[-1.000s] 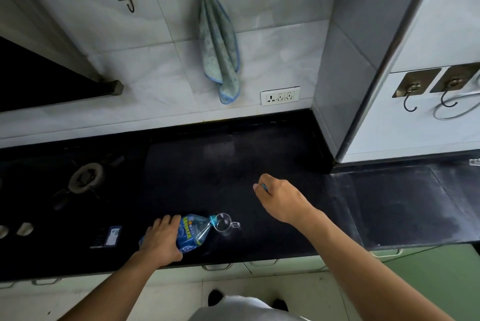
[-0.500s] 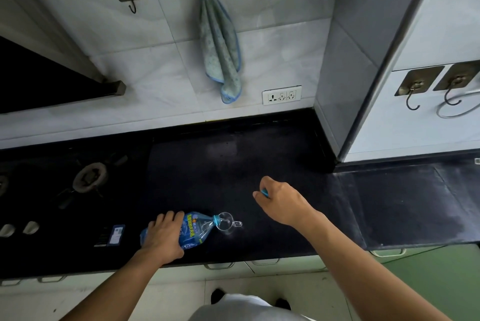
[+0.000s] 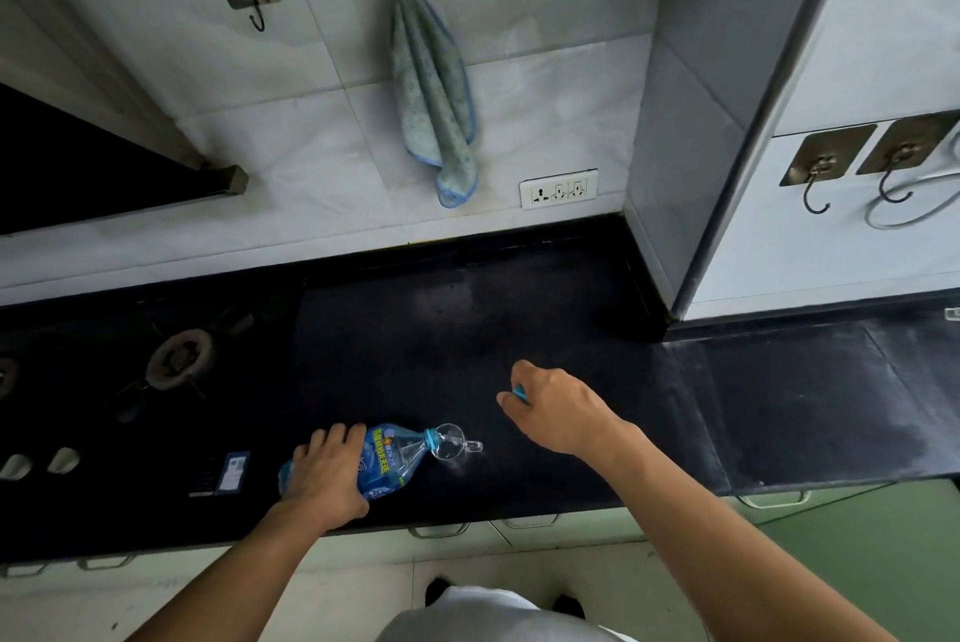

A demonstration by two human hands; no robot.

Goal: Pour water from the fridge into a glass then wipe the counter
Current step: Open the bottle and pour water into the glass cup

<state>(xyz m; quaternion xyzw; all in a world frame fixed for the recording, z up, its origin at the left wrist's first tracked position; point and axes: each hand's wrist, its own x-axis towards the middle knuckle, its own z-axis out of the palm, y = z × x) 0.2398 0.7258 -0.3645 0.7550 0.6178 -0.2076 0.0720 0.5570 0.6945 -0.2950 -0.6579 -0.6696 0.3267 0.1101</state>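
My left hand [image 3: 328, 478] grips a clear plastic water bottle [image 3: 387, 457] with a blue label. The bottle is tilted to the right, and its open neck rests over the rim of a small clear glass with a handle [image 3: 451, 442] standing on the black counter [image 3: 519, 319]. My right hand [image 3: 558, 405] hovers over the counter to the right of the glass, fingers closed on a small blue bottle cap [image 3: 519, 391], which shows only as a sliver. A blue-green cloth [image 3: 436, 106] hangs from a wall hook above the counter.
A gas hob with a burner [image 3: 179, 361] and knobs [image 3: 62, 459] takes up the counter's left part. A socket plate [image 3: 558, 188] sits on the back wall. A tiled pillar [image 3: 691, 122] juts out at the right, with a lower counter section [image 3: 805, 402] beyond it. Drawer handles [image 3: 439, 531] run below the counter's front edge.
Both hands have stayed nearly still; the bottle remains tilted over the glass. The view has shifted slightly.
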